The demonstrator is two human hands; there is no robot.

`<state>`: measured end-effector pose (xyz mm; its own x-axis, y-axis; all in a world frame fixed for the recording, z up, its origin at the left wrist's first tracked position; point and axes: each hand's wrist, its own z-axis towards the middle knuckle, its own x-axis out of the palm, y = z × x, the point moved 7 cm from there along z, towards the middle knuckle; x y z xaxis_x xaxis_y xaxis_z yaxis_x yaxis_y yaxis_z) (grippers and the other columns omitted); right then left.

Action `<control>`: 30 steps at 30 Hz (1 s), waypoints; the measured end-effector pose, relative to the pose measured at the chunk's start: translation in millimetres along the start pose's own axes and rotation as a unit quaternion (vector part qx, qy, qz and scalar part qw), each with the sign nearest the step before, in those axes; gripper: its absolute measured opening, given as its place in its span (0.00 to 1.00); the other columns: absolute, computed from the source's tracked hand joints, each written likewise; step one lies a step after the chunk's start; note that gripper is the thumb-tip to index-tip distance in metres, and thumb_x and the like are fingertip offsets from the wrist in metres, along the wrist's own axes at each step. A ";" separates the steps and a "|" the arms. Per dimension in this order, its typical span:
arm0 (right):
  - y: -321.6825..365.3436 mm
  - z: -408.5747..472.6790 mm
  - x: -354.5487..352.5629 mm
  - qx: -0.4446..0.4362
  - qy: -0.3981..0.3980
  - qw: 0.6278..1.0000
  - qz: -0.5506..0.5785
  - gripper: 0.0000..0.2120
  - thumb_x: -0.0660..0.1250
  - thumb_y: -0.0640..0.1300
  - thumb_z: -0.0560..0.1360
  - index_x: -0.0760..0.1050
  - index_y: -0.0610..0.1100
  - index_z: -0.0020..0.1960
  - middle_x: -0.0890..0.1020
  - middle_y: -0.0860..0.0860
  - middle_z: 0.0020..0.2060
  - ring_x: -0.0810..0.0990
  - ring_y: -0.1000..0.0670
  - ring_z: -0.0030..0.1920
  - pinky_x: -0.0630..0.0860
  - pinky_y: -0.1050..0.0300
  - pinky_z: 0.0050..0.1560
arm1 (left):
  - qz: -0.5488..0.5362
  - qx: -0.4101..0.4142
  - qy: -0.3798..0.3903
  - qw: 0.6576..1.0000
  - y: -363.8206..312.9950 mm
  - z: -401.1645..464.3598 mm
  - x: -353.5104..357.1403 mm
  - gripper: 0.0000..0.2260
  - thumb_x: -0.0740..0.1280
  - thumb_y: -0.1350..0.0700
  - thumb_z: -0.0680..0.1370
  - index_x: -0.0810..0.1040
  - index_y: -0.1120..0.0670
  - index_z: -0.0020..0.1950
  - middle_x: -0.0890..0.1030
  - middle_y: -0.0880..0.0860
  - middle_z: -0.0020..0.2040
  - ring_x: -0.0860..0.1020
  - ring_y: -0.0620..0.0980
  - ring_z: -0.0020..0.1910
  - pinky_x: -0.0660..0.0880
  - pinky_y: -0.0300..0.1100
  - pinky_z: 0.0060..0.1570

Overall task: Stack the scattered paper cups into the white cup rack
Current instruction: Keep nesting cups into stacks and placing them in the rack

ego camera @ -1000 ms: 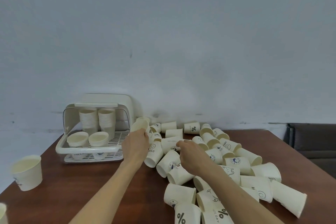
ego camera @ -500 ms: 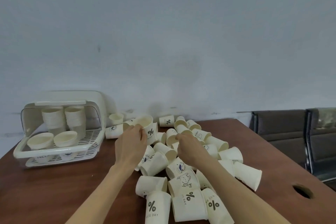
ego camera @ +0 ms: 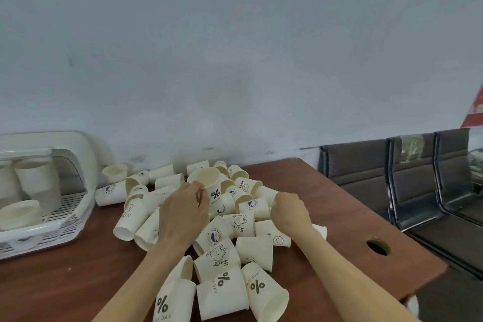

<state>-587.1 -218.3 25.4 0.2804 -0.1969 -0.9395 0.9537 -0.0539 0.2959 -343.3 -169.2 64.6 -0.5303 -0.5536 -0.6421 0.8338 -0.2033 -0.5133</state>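
Paper cups [ego camera: 222,238] lay heaped on the desk [ego camera: 326,206]; her left hand [ego camera: 183,213] gripped an upright cup [ego camera: 207,184], her right hand [ego camera: 290,213] curled among them, grasp unclear; rack [ego camera: 52,227] stood leftward.

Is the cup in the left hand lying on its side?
No, the left hand holds the percent-sign cup upright, mouth up, above the pile.

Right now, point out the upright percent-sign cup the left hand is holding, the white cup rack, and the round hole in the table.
percent-sign cup [ego camera: 213,185]: head view, printed side wall.
white cup rack [ego camera: 65,227]: head view, front rim.
round hole [ego camera: 377,246]: head view, dark opening.
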 end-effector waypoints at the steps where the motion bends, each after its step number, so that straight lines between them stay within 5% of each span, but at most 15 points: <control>1: -10.8 1.7 -2.7 0.013 -0.008 1.000 0.002 0.07 0.57 0.37 0.74 0.73 0.40 0.46 0.79 0.45 0.47 0.78 0.43 0.47 0.69 0.56 0.42 | -0.003 0.003 0.006 1.000 -3.7 -0.8 4.5 0.07 0.61 0.53 0.79 0.77 0.52 0.46 0.76 0.48 0.38 0.75 0.50 0.38 0.68 0.44 0.37; 5: -47.1 12.6 -2.1 0.055 -0.004 0.998 -0.024 0.07 0.57 0.38 0.75 0.64 0.43 0.38 0.76 0.46 0.44 0.76 0.43 0.46 0.71 0.52 0.47 | -0.009 0.022 0.023 0.999 -18.2 -1.9 20.4 0.07 0.62 0.53 0.79 0.77 0.52 0.44 0.75 0.47 0.36 0.74 0.49 0.36 0.73 0.46 0.37; 11: -71.7 31.9 12.9 0.085 0.039 0.991 -0.096 0.08 0.58 0.43 0.77 0.73 0.44 0.53 0.78 0.46 0.55 0.74 0.43 0.59 0.66 0.47 0.60 | 0.006 0.038 0.038 0.999 -27.6 -3.0 34.3 0.09 0.60 0.51 0.79 0.76 0.51 0.43 0.73 0.47 0.36 0.74 0.51 0.38 0.75 0.50 0.37; 25: -69.8 52.0 33.4 0.177 0.026 0.984 -0.024 0.11 0.57 0.39 0.75 0.73 0.45 0.54 0.77 0.47 0.56 0.74 0.43 0.60 0.61 0.46 0.63 | 0.012 0.027 0.033 0.999 -21.4 -2.4 27.3 0.07 0.62 0.52 0.79 0.78 0.52 0.45 0.76 0.47 0.37 0.74 0.48 0.36 0.73 0.47 0.37; 30: -67.9 50.9 26.5 0.199 0.005 0.978 0.064 0.03 0.59 0.40 0.75 0.70 0.45 0.48 0.77 0.47 0.53 0.75 0.44 0.56 0.64 0.48 0.61 | 0.014 0.024 0.028 0.999 -21.8 -3.7 18.8 0.07 0.62 0.52 0.79 0.78 0.52 0.45 0.76 0.48 0.37 0.74 0.49 0.37 0.73 0.46 0.37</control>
<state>-649.9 -269.6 -10.8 0.3979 -0.2170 -0.8914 0.7933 -0.4066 0.4531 -372.1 -172.2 61.6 -0.5130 -0.5135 -0.6879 0.8543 -0.2267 -0.4678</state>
